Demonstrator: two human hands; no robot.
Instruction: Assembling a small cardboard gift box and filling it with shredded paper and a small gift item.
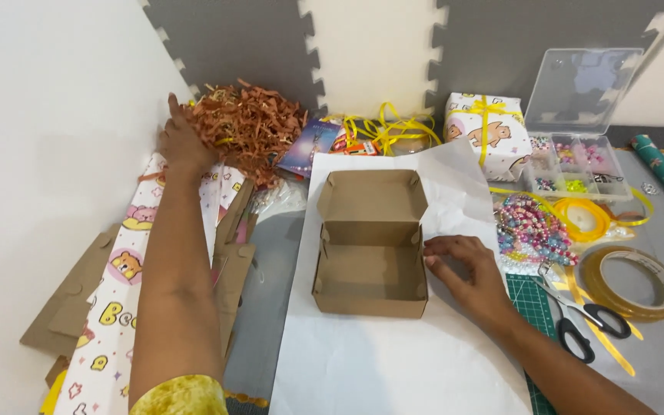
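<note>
We are steadying an open brown cardboard box [370, 244] on white paper [393, 361] at mid-surface, our right hand [466, 273] resting flat and unclenched against its right wall. Our left hand [182, 142] is digging fingers into the brown shredded paper [251, 123] far left. Shreds could be scattering over the bear-print wrapping paper [121, 284] if we are grabbing too loosely, and the unpinned box could be sliding.
</note>
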